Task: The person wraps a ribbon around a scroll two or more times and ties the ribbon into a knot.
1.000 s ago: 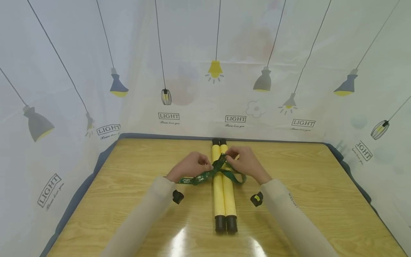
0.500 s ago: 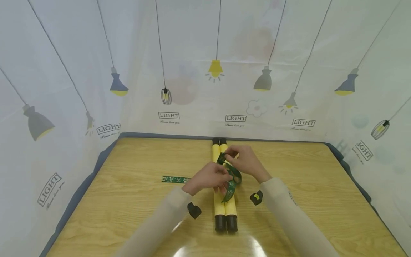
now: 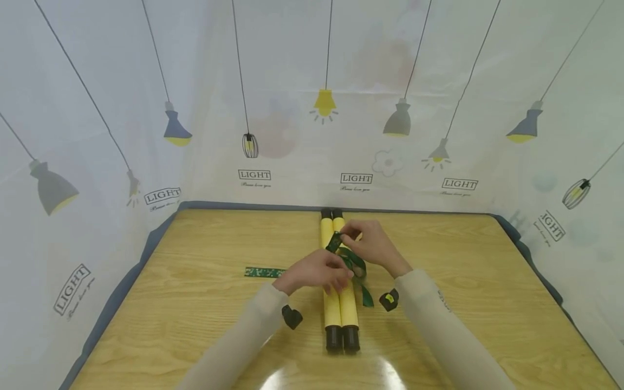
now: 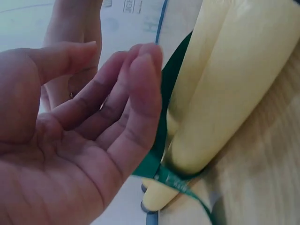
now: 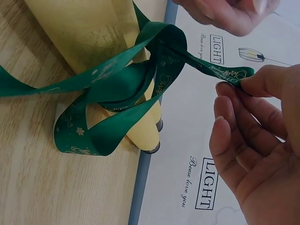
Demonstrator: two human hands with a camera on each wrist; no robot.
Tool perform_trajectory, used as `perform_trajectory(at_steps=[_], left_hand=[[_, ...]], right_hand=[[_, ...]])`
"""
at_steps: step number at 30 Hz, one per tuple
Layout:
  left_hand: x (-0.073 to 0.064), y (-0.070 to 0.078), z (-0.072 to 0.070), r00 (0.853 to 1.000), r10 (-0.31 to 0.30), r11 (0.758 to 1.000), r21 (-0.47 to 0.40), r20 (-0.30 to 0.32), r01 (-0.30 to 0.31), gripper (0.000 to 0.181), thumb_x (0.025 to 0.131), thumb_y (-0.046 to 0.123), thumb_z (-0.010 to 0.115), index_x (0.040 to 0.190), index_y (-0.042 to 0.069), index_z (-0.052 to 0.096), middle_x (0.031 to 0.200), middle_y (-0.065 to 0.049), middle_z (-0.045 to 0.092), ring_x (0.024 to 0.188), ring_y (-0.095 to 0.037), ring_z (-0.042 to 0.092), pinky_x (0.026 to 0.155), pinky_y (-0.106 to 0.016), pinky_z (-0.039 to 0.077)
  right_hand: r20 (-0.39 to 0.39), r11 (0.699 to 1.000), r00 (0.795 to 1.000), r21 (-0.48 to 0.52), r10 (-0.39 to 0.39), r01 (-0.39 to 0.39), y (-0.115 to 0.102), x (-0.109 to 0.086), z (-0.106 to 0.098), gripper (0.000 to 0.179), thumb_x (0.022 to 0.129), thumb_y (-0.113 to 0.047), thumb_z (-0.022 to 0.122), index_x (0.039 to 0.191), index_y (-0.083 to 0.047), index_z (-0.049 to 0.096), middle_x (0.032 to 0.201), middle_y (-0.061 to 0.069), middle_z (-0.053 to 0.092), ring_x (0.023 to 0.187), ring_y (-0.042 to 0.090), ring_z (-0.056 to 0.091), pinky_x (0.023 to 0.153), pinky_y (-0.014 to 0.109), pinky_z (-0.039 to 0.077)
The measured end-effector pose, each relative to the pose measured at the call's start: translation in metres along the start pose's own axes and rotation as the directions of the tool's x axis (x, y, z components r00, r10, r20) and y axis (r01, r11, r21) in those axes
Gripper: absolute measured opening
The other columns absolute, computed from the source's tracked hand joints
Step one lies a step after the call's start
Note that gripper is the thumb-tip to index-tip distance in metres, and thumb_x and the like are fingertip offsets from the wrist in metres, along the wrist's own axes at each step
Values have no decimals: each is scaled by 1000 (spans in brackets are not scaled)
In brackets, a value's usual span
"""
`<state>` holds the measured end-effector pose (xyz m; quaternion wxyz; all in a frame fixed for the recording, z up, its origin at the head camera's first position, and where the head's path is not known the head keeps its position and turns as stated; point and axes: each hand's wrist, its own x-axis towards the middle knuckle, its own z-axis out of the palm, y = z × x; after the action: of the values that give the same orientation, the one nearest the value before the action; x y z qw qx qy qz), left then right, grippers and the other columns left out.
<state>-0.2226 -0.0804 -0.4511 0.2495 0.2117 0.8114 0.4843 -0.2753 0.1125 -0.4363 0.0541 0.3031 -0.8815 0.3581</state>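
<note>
Two yellow tubes (image 3: 332, 307) with black end caps lie side by side on the wooden table, pointing away from me. A green printed ribbon (image 5: 70, 127) is wrapped around them and forms a loop with loose tails. My right hand (image 3: 374, 247) pinches one ribbon end between thumb and fingertips, drawn up above the tubes. Over the tubes, nearer to me, hovers my left hand (image 3: 316, 269). In the left wrist view its fingers (image 4: 144, 89) are loosely bent, the thumb is apart, and nothing is between them. The left hand hides part of the ribbon from the head camera.
A flat ribbon tail (image 3: 263, 272) lies on the table (image 3: 205, 314) left of the tubes. Another tail (image 3: 367, 297) hangs on their right side. Behind the table stands a white sheet (image 3: 292, 189) printed with lamps.
My left hand has moved right and toward me, carrying a ribbon tail across the tubes, then let it go. That tail now hangs on the right. My right hand stays nearly still, pinching its end.
</note>
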Motion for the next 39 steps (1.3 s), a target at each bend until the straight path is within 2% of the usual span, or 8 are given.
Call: perform_trajectory(at_steps=[5,8,13,18,23,27,32,39], left_hand=[[-2,0,-19,986,36,999,17,-165,-34,30,104,29,61,106,3,75,93,-17,75,84,-40,70,73,-57,59],[-3,1,-28,965,43,999,7,-260,-42,26,104,29,63,107,5,73,96,-17,74,89,-47,70,74,-59,58],[-1,2,-36,929,35,999,14,-369,-32,22,100,28,69,112,10,68,103,-13,71,89,-43,71,75,-56,59],[4,0,-38,919,77,995,86,-388,-47,33,97,23,73,128,11,67,120,-11,67,91,-32,70,71,-48,61],[10,-5,-37,909,125,984,163,-397,-64,27,95,22,75,122,17,72,128,-6,67,96,-19,68,69,-36,61],[12,-8,-36,898,149,982,170,-415,-84,18,96,23,75,112,17,75,111,-4,73,91,-26,71,66,-29,56],[11,-10,-37,901,129,990,100,-415,-96,11,97,21,74,107,16,75,87,-5,75,85,-43,71,52,-26,48],[9,-7,-40,895,89,995,87,-437,-57,8,97,18,73,103,13,75,85,-5,76,84,-43,72,54,-27,52]], right_hand=[[13,1000,1000,-5,15,-15,0,0,0,11,97,-14,67,100,-9,76,86,1,75,79,12,68,75,35,57],[23,1000,1000,-2,22,-21,-1,0,0,11,98,-15,67,101,-10,76,87,1,75,79,12,68,76,36,57],[34,1000,999,17,8,-9,-6,0,-1,11,97,-14,68,101,-9,76,87,1,76,78,11,68,75,35,57],[39,1000,999,19,-20,19,-9,-1,-1,10,97,-13,68,102,-9,77,87,2,76,77,10,68,70,30,56],[64,999,998,27,-30,28,-11,-1,0,10,97,-13,69,102,-10,77,87,0,76,77,9,68,69,26,57],[74,999,996,24,-38,37,-14,-1,1,11,97,-12,68,104,-11,77,87,-1,76,78,8,68,73,28,57],[74,998,996,25,-56,54,-14,-2,1,12,98,-13,68,106,-9,77,88,2,77,78,9,68,75,30,56],[82,999,996,25,-25,23,-11,-4,0,12,99,-17,67,105,-10,76,90,0,76,80,11,68,74,29,55]])
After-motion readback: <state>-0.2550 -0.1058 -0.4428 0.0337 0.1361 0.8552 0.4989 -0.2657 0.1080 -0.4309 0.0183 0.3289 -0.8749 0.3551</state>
